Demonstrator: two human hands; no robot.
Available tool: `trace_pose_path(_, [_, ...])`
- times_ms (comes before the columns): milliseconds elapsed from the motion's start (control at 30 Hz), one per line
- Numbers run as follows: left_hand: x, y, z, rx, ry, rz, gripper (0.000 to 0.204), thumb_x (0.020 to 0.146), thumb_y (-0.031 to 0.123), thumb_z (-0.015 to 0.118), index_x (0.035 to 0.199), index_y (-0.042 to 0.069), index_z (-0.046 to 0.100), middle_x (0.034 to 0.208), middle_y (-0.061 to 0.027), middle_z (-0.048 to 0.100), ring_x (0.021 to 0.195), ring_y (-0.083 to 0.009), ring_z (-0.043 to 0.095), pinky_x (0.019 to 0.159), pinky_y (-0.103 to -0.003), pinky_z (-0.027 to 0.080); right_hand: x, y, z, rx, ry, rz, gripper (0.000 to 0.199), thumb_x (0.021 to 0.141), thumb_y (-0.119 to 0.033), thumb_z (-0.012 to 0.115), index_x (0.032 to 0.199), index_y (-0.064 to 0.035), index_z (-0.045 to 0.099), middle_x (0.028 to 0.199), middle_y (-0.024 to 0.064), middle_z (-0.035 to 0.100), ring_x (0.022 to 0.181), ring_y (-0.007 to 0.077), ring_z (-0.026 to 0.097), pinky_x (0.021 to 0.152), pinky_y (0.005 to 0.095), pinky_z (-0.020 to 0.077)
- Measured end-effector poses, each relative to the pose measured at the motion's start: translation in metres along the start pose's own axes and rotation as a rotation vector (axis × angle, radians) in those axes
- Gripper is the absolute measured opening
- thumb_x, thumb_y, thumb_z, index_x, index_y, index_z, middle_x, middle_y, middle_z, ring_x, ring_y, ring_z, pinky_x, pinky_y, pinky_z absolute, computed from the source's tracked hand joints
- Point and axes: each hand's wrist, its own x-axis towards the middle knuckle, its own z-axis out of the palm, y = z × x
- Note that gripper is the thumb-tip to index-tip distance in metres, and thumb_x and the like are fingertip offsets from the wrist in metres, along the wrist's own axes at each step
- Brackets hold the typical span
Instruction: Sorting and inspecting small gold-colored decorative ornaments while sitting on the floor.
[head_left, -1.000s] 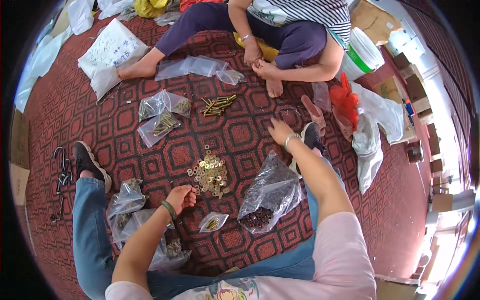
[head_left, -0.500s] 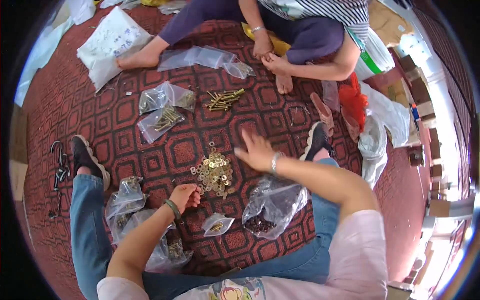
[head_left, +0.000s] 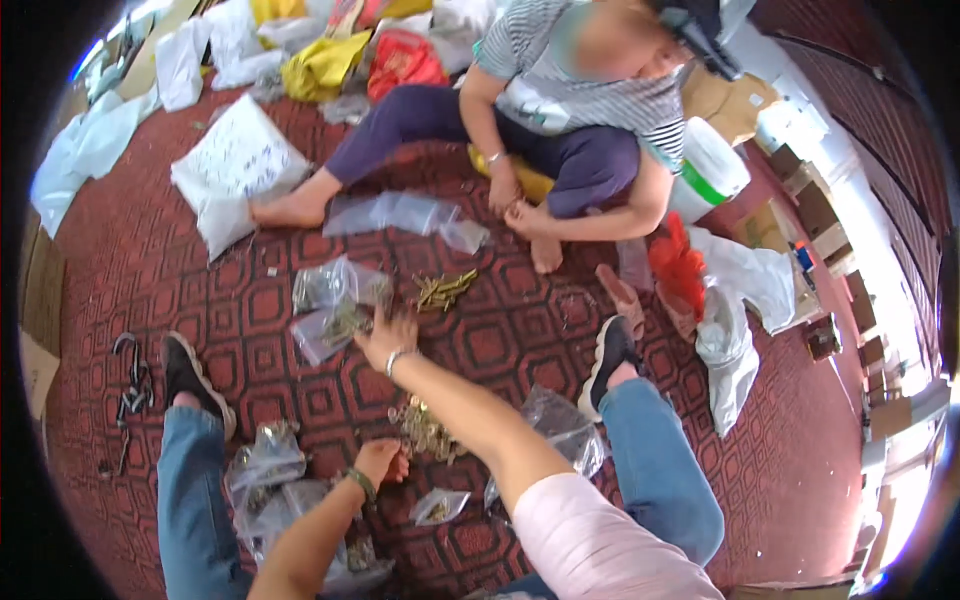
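Observation:
My right hand (head_left: 390,342) reaches far forward with its fingers apart. Its fingertips are at the edge of a clear zip bag of long brass-coloured bolts (head_left: 345,325); whether they touch it I cannot tell. Just beyond the hand lies a loose pile of brass-coloured bolts (head_left: 445,290). My left hand (head_left: 380,461) stays low with its fingers curled in, beside a heap of flat metal washers (head_left: 425,430). What it may hold is hidden. My right forearm passes over and partly covers the washers.
A small bag of brass parts (head_left: 439,507) and a bag of dark pieces (head_left: 560,430) lie near me. Filled bags (head_left: 265,465) sit by my left leg. A co-worker (head_left: 575,130) sits opposite, hands together, near flat empty bags (head_left: 395,215) and a white sack (head_left: 240,165).
My right hand has swung from right of the washers, forward and left to the bolt bag. My left hand remains beside the washers, fingers curled. The view has tilted up, showing more of the co-worker.

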Motion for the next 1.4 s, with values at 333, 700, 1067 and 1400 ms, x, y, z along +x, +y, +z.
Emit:
trace_pose_path(333, [-0.011,0.005,-0.001,-0.046,0.053,-0.022,0.024,0.094,0.020,0.044,0.087,0.002,0.058,0.063,-0.0071,0.058,0.050,-0.0175,0.056,0.046,-0.026,0.046,0.014,0.110,-0.068,0.256,0.004,0.164,0.052,0.085,-0.044,0.039,0.114,-0.0013,0.050,0.090,0.0238,0.062,0.083,0.0394,0.060,0.074,0.0450,0.0465])
trace_pose_path(700, [-0.021,0.011,-0.016,-0.004,0.101,-0.056,0.024,0.094,0.021,0.044,0.088,0.002,0.058,0.066,-0.0068,0.059,0.051,-0.0164,0.056,0.047,-0.027,0.047,-0.068,0.207,-0.094,0.262,-0.004,0.282,0.042,0.081,-0.036,0.056,0.105,-0.0021,0.050,0.100,0.0163,0.059,0.090,0.0287,0.058,0.078,0.0378,0.0463])
trace_pose_path(1067, [-0.040,0.047,0.027,-0.233,-0.030,-0.018,0.023,0.092,0.022,0.044,0.092,0.003,0.057,0.074,-0.0087,0.060,0.063,-0.0200,0.059,0.055,-0.028,0.049,-0.244,0.055,-0.182,0.395,-0.806,-0.191,0.033,0.088,-0.021,0.053,0.113,-0.0005,0.050,0.109,0.0105,0.056,0.090,0.0203,0.054,0.080,0.0313,0.0447])
trace_pose_path(1400, [-0.099,0.085,0.106,-0.591,-0.542,0.033,0.031,0.094,0.031,0.043,0.099,0.004,0.056,0.095,-0.0116,0.062,0.085,-0.0254,0.063,0.072,-0.032,0.052,-0.223,0.058,-0.169,0.023,-0.029,-0.796,0.029,0.082,-0.020,0.057,0.106,-0.0047,0.056,0.102,0.0099,0.056,0.083,0.0259,0.055,0.075,0.0317,0.0460])
